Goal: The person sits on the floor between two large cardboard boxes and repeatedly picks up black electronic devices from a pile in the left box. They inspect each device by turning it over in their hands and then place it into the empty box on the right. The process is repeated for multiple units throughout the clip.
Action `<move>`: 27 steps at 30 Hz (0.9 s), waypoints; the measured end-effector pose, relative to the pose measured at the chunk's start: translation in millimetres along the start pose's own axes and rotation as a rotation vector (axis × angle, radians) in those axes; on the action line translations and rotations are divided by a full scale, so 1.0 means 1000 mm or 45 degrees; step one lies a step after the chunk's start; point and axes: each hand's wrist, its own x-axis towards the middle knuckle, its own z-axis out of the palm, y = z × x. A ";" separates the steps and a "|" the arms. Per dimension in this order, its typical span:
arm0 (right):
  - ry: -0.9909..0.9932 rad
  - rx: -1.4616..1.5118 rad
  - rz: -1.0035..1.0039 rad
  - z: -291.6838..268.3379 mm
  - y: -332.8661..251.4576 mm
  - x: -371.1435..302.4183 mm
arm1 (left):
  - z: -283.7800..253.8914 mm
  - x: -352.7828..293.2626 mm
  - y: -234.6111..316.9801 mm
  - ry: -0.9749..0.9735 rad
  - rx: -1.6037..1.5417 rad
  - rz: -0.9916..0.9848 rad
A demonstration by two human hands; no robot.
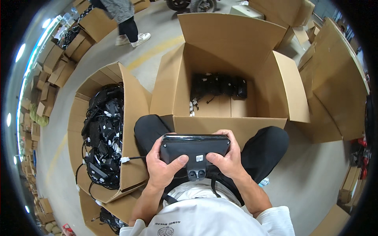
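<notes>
Grey concrete flooring (pixel 315 173) is spreading out beneath the seated person, with stacks of brown cardboard cartons lining the edges of the room. Directly beyond both hands, a large open cardboard box (pixel 220 78) is standing with its flaps splayed outward, a row of black devices (pixel 218 85) lying against its far wall. Off to the side of the left hand, a second open carton (pixel 132 118) is sitting crammed with tangled black units and cables (pixel 102 133), white connectors showing among them. Between the hands, over the person's lap, a black rectangular device (pixel 195 148) with rounded corners and a smooth matte plastic back is being held level; a small white label is sitting near the middle of it and a bracket with two round holes is jutting from its near edge. The left hand (pixel 163 167) is clamping its left end, thumb pressing on the back, and the right hand (pixel 228 157) is gripping the right end likewise
</notes>
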 end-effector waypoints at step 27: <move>-0.016 -0.518 -0.081 -0.015 -0.061 0.050 | 0.013 0.042 0.000 -0.333 -0.064 -0.065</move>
